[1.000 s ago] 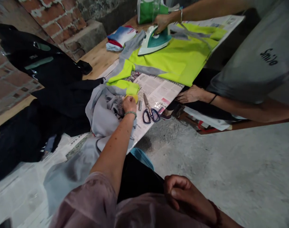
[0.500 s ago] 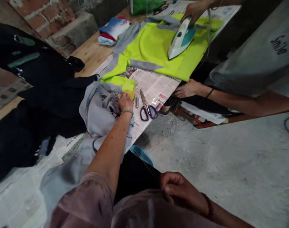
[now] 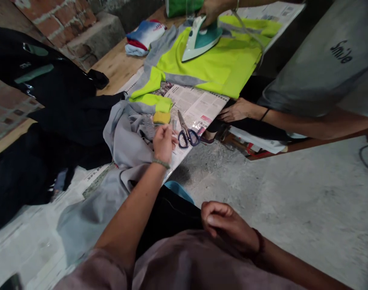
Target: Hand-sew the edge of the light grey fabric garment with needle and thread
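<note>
My left hand (image 3: 164, 143) is over the newspaper-covered table edge, fingers loosely bent and slightly apart. It is just below a yellow sponge-like pad (image 3: 161, 117) and beside a small grey metal cylinder (image 3: 174, 124), partly hidden by its fingertips; contact cannot be made out. Scissors (image 3: 186, 135) with dark blue handles lie right of it. Under my left wrist spreads a bunched grey garment (image 3: 126, 149), hanging toward my lap. My right hand (image 3: 224, 225) is held in front of my body, thumb and fingers curled together; anything between them is too small to tell.
Across the table a co-worker's hand holds a white-and-teal iron (image 3: 198, 42) on a neon-yellow and grey garment (image 3: 208, 68). Their other hand (image 3: 240, 109) is at the table edge. Dark clothing (image 3: 71, 133) lies left; folded clothes (image 3: 144, 36) sit behind. A blue container (image 3: 180, 191) is below.
My left hand has come off the yellow pad and moved toward me and slightly right, uncovering the pad. The co-worker's iron has slid left. My right hand stays curled.
</note>
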A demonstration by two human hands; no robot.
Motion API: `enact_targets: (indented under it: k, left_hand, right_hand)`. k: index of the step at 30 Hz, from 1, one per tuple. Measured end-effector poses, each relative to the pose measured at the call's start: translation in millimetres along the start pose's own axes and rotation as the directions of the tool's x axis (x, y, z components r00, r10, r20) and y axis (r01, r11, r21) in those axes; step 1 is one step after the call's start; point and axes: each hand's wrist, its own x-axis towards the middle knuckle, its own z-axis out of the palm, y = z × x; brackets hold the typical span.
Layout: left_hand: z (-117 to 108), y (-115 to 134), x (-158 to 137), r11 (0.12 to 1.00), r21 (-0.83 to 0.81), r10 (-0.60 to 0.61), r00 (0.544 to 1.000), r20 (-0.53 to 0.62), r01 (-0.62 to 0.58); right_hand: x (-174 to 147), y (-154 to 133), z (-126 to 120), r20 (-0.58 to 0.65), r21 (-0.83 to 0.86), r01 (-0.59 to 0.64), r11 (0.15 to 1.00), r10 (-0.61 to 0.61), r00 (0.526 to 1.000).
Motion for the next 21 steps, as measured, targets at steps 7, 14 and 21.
enact_targets:
  k: [7,14,21]
  left_hand:
    - [-34.2,-26.2,-157.4,0.922,0.052,-0.376,0.856,0.354,0.383]
    - [-87.5,-34.3,-220.9,0.831,0.462,-0.488,0.805,0.338,0.31]
    - [-203.8,-26.2,-282.3,-0.125,0.964,-0.626,0.773,0.107,-0.235]
  right_hand:
    - [-2.7,-1.0,-0.9,-0.241,-0.158,0.2,0.967,-0.234,0.942]
    - [-17.1,29.7,1.5,-0.39,-0.317,0.044,0.947,-0.172,0.904]
    - [-20.4,34.5,10.3,-0.392,-0.251,0.083,0.964,-0.179,0.902]
